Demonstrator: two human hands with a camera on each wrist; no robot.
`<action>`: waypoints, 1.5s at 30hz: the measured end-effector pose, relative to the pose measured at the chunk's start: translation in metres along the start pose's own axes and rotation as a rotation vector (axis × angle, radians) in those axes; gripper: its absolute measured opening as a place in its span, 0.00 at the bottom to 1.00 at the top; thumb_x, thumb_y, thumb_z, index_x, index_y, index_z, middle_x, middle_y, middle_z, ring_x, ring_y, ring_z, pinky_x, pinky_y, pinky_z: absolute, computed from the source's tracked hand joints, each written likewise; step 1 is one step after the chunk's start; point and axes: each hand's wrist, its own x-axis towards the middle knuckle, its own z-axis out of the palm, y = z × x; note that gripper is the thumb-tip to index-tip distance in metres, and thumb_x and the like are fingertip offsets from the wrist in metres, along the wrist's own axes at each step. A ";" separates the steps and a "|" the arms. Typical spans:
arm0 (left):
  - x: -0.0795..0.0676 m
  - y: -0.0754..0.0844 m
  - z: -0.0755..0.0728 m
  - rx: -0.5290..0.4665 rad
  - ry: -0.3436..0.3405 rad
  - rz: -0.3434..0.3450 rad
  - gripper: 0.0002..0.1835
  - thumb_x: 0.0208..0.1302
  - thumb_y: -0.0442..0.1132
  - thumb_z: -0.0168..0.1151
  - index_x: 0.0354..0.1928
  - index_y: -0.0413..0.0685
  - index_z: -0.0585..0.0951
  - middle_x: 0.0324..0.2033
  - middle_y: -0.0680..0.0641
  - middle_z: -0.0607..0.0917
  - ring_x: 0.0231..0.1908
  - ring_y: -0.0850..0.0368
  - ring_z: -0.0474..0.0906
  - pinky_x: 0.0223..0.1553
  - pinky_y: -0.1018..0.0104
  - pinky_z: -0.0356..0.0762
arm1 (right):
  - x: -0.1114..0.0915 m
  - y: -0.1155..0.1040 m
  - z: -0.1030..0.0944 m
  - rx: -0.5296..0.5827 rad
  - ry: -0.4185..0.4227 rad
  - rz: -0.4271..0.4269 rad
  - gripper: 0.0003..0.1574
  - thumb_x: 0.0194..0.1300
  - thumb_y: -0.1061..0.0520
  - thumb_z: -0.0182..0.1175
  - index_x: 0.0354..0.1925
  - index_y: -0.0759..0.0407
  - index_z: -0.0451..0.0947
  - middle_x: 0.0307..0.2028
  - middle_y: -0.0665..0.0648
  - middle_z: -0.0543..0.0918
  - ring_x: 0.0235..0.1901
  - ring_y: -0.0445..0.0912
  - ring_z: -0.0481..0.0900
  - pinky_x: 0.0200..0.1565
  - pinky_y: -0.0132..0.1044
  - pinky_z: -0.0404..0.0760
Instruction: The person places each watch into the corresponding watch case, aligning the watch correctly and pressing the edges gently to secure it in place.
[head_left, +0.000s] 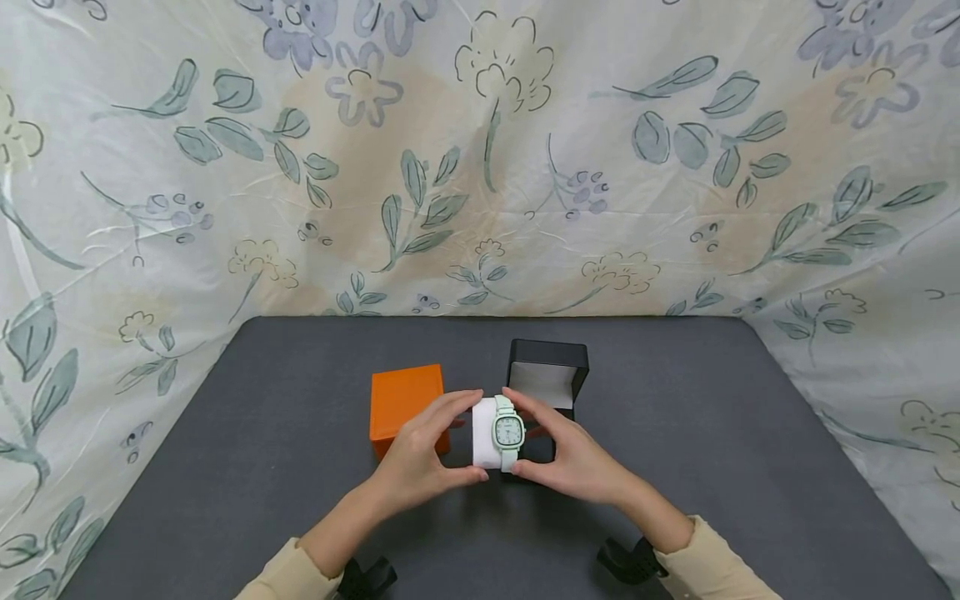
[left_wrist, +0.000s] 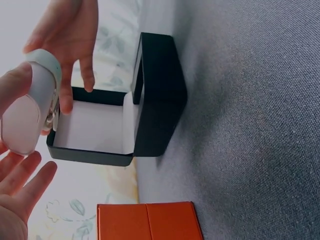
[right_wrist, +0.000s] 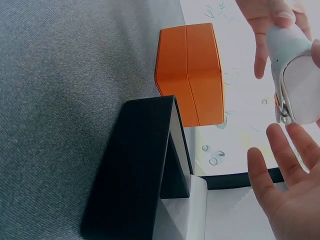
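A pale mint wristwatch (head_left: 509, 432) with a squarish dial is wrapped round a white cushion (head_left: 484, 433), held up above the table between both hands. My left hand (head_left: 416, 454) pinches the cushion's left end between thumb and fingers. From the other side, my right hand (head_left: 573, 454) grips the strap end the same way. The watch's metal buckle (right_wrist: 284, 111) shows under the cushion in the right wrist view. Just behind and partly hidden by the right hand stands an opened black watch box (left_wrist: 162, 95), its lid (head_left: 549, 353) raised and its lining pale.
An orange box (head_left: 406, 400) stands to the left of the black box, close behind the left hand. The dark grey tabletop (head_left: 285, 417) runs back to a floral curtain (head_left: 420, 208). Black straps (head_left: 633, 560) sit at both wrists.
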 end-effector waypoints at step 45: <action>-0.001 0.003 0.004 -0.171 0.020 0.041 0.45 0.42 0.48 0.74 0.64 0.48 0.65 0.59 0.48 0.70 0.56 0.55 0.70 0.47 0.64 0.77 | -0.003 -0.033 -0.005 -0.052 0.027 -0.053 0.54 0.47 0.64 0.70 0.67 0.65 0.52 0.58 0.58 0.70 0.52 0.46 0.71 0.47 0.39 0.75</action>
